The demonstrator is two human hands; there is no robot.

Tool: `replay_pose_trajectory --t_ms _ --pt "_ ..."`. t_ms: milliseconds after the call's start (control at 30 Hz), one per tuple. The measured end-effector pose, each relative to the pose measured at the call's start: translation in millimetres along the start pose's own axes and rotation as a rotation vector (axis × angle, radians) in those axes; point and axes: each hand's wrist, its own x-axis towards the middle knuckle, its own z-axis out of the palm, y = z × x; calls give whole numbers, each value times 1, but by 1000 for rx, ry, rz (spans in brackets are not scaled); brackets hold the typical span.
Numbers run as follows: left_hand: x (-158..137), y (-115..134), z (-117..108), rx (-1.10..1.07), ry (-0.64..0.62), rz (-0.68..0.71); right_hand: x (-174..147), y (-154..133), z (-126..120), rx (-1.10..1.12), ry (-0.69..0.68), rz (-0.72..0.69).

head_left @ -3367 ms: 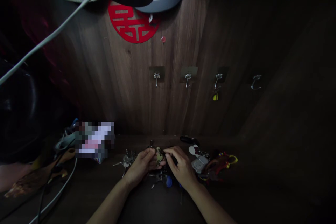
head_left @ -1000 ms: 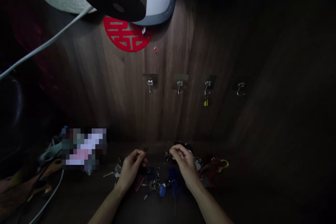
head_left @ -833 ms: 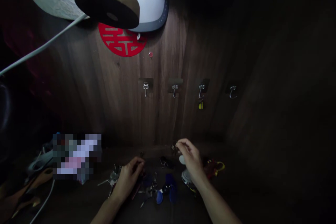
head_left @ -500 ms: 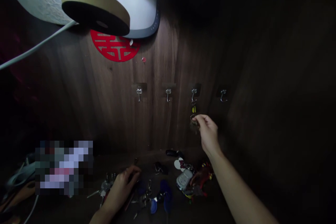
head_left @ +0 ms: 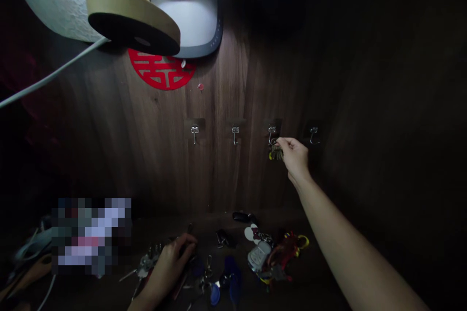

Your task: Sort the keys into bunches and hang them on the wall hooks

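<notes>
My right hand (head_left: 296,156) is closed in a pinch on a ring of keys (head_left: 278,151). It holds the ring up against the third metal hook (head_left: 272,135) from the left. Whether the ring is over the hook's tip, I cannot tell. A small yellow tag (head_left: 271,155) hangs just beside these keys. My left hand (head_left: 170,261) rests low on the dark shelf with fingers curled; anything inside them is hidden. Silver keys (head_left: 146,263) lie to its left. On its right are a blue key fob (head_left: 215,294) and a metal clasp (head_left: 208,267).
More hooks are on the wood panel: two at left (head_left: 194,133) (head_left: 235,134) and one at right (head_left: 314,135). A grey remote (head_left: 259,255), a black fob (head_left: 241,216) and a red-brown charm (head_left: 288,248) lie on the shelf. A round lamp (head_left: 133,19) with a white cable, and a cap (head_left: 189,19), hang above.
My right hand has risen with the key ring, from below the yellow tag up to the third hook. My left hand stays in place on the shelf.
</notes>
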Motion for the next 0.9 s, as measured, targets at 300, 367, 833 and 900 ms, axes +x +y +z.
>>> replay_pose_trajectory --t_ms 300,367,833,900 --pt "0 1 0 -5 10 -6 -6 20 2 5 -5 106" --pt "1 -1 0 -11 8 1 -9 23 2 14 -12 119" --pt "-1 5 -3 24 38 18 -59 32 -7 96 -59 264" --pt "-2 4 -3 25 34 18 -71 33 -7 107 -77 288"
